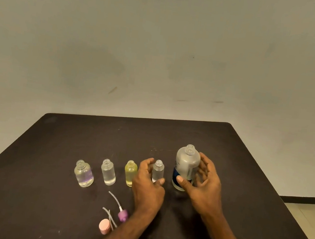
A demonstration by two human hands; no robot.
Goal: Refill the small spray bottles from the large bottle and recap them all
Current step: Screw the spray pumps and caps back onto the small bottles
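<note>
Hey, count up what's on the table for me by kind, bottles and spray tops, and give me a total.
Small bottles: 4, from the leftmost to the one the left hand grips
Large bottle: 1
Spray tops: 2, purple and pink
Total: 7

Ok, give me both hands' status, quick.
Left hand: fingers curled round the small clear bottle, holding it.
Right hand: thumb on the large bottle, fingers loosely curled beside it; a full grip cannot be told.
</note>
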